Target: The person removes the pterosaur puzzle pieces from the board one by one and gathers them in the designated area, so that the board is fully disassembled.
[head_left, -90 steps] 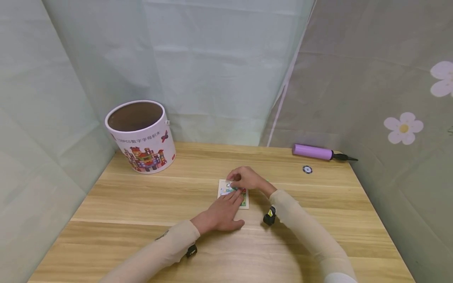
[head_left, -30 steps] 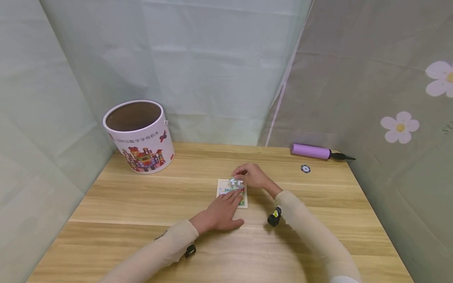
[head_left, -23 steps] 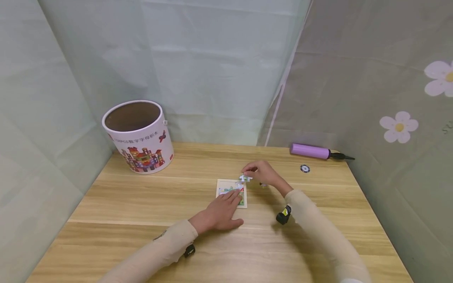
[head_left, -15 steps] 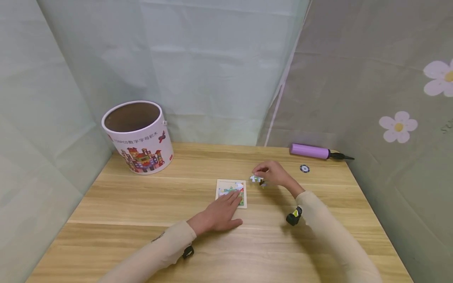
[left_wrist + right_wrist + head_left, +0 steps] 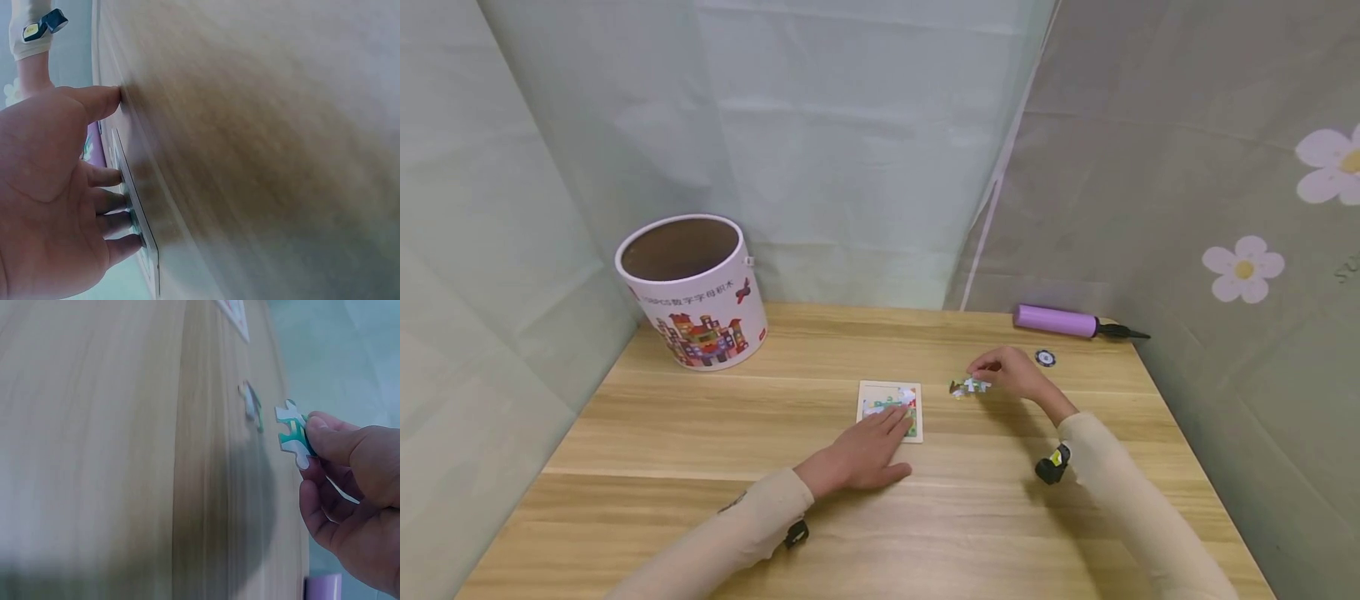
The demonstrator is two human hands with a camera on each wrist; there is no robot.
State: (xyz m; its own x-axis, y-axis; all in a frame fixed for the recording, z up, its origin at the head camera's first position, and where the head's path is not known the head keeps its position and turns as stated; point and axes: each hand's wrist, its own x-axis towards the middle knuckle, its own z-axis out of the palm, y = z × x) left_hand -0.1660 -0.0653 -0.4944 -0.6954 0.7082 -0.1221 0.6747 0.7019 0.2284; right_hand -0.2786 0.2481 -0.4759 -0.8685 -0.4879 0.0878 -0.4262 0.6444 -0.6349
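My left hand (image 5: 867,450) lies with straight fingers on a small square jigsaw puzzle board (image 5: 917,436), whose pale frame shows around the fingertips. Part of the colourful picture in it is hidden under the fingers. To the right of the board, my right hand (image 5: 1013,372) pinches a jigsaw puzzle piece (image 5: 294,434) between thumb and forefinger, with white and green on its face. In the right wrist view the piece hangs above the table. Another jigsaw piece (image 5: 250,403) lies on the tabletop close by, partly overlapped by the held one in the head view.
A large white bucket (image 5: 707,308) printed with building blocks stands at the back left. At the back right lie a purple hand pump (image 5: 1057,321) with a black nozzle and a round black-and-white chip (image 5: 1045,357). Curtains hang behind the wooden table (image 5: 700,442).
My right hand has lifted the puzzle piece off the board and carried it right, past the loose piece. My left hand has stayed on the board.
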